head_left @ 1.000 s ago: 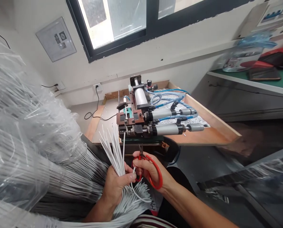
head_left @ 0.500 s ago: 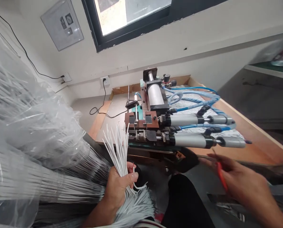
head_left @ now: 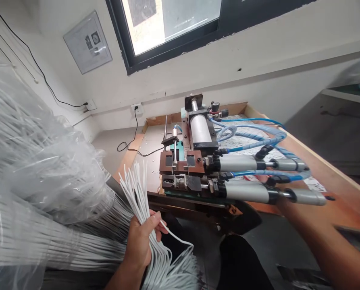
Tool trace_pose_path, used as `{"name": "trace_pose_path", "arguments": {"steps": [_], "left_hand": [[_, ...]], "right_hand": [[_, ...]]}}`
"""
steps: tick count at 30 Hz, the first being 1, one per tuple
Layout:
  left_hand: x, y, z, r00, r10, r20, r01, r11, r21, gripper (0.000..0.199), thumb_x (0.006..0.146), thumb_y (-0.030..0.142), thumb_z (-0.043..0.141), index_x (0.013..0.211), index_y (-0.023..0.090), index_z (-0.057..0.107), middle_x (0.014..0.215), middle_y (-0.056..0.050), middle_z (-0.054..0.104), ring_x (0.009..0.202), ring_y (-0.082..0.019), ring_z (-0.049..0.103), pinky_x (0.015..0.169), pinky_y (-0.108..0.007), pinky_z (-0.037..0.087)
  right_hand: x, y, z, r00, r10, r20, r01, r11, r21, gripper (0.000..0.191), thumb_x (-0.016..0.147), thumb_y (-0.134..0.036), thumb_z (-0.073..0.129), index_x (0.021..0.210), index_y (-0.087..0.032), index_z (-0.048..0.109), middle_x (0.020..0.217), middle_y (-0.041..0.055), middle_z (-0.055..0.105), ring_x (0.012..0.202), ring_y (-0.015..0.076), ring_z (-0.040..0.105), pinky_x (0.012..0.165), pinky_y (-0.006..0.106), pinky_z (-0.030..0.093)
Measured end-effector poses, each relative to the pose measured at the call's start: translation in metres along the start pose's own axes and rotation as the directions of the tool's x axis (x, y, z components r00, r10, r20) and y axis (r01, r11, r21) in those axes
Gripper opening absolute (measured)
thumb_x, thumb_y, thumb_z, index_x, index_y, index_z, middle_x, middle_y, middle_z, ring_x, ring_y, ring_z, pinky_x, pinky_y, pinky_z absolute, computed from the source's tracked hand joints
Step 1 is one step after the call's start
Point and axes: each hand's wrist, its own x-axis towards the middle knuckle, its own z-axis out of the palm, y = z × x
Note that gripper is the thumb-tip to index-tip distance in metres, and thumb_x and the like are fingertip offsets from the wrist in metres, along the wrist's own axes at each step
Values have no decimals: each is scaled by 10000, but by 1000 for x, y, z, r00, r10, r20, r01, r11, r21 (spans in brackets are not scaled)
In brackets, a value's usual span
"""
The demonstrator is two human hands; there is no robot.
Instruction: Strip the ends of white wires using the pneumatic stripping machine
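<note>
My left hand [head_left: 142, 237] is closed around a bundle of thin white wires [head_left: 137, 191], their ends fanned upward. One wire bends away to the right from between thumb and fingers, and the rest hang below the fist. At the right, my right forearm [head_left: 327, 245] reaches over the tray's front edge. My right hand [head_left: 288, 209] is mostly hidden behind the lower air cylinder [head_left: 246, 191], so its fingers do not show. A small red item [head_left: 252, 176] shows between the two front cylinders; its kind is unclear. The pneumatic machine [head_left: 182, 165] stands in front of me, its jaws near the wire ends.
Plastic-wrapped bundles of wire [head_left: 46, 173] fill the left side. A wooden-edged tray [head_left: 333, 177] surrounds the machine, with blue air hoses [head_left: 258, 133] and white scraps behind the cylinders. A black power cord [head_left: 134, 141] runs to a wall socket. A shelf [head_left: 349, 96] is at right.
My right hand has moved up and into the tray behind the lower cylinder; the red-handled thing it held no longer shows in it. My left hand and the wires have shifted slightly left.
</note>
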Motion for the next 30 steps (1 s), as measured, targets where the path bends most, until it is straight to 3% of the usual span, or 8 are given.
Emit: {"name": "trace_pose_path", "arguments": {"steps": [3, 6, 9, 12, 16, 19, 23, 30], "left_hand": [[4, 1, 2, 1000, 26, -13, -26, 999, 20, 153, 668, 172, 588, 522, 137, 558, 453, -10, 605, 384, -91, 495, 360, -196, 309], [8, 1, 10, 1000, 17, 1, -17, 1000, 4, 143, 649, 163, 589, 511, 142, 563, 456, -14, 609, 393, -104, 507, 363, -204, 310], [9, 2, 18, 1000, -10, 19, 10, 1000, -16, 151, 634, 168, 595, 488, 140, 568, 442, -13, 598, 412, -115, 521, 378, -209, 316], [9, 5, 16, 1000, 19, -10, -19, 999, -39, 163, 608, 153, 596, 448, 134, 567, 417, -8, 577, 389, -99, 489, 401, -215, 332], [18, 9, 3, 996, 1, -86, -11, 994, -112, 171, 590, 156, 614, 431, 132, 557, 406, 0, 562, 381, -87, 473, 395, -208, 339], [28, 10, -2, 980, -73, -184, 38, 982, -185, 167, 618, 223, 633, 488, 137, 573, 446, 2, 583, 422, -100, 525, 371, -190, 336], [32, 10, 1, 961, -202, -187, 163, 966, -201, 121, 620, 238, 657, 608, 126, 611, 532, -31, 641, 500, -139, 593, 448, -229, 432], [31, 5, 7, 944, -282, -174, 245, 948, -205, 243, 542, 174, 701, 767, 109, 636, 608, -69, 682, 570, -201, 634, 619, -360, 509]], "right_hand": [[-71, -15, 12, 992, 10, -127, -25, 992, -122, 299, 753, -386, 477, 680, -143, 635, 646, 148, 636, 644, 299, 603, 537, 374, 426], [-137, -56, 36, 941, -300, 155, 258, 935, 242, 199, 755, -299, 520, 887, -188, 619, 830, 94, 667, 719, 215, 619, 636, 282, 481], [-158, -100, 55, 797, -511, 321, 307, 802, 513, 207, 780, -203, 500, 962, -187, 599, 808, 82, 659, 688, 171, 593, 612, 236, 468], [-149, -119, 60, 757, -543, 364, 273, 769, 579, 218, 821, -209, 432, 789, -166, 643, 607, 52, 609, 568, 145, 540, 542, 230, 422], [-140, -119, 57, 745, -445, 496, 50, 780, 624, 324, 818, -300, 437, 646, -153, 669, 526, 34, 557, 514, 131, 511, 497, 223, 370], [-137, -121, 62, 809, -225, 544, -242, 715, 656, 328, 773, -355, 501, 569, -150, 657, 545, 33, 551, 480, 112, 455, 457, 228, 320], [-124, -134, 77, 782, 88, 617, -597, 389, 702, 267, 725, -385, 567, 715, -136, 662, 559, 13, 527, 405, 55, 307, 393, 212, 201], [-101, -150, 94, 699, 134, 703, -713, 45, 700, 230, 682, -331, 637, 739, -109, 657, 535, -11, 501, 401, 30, 276, 387, 186, 162]]}}
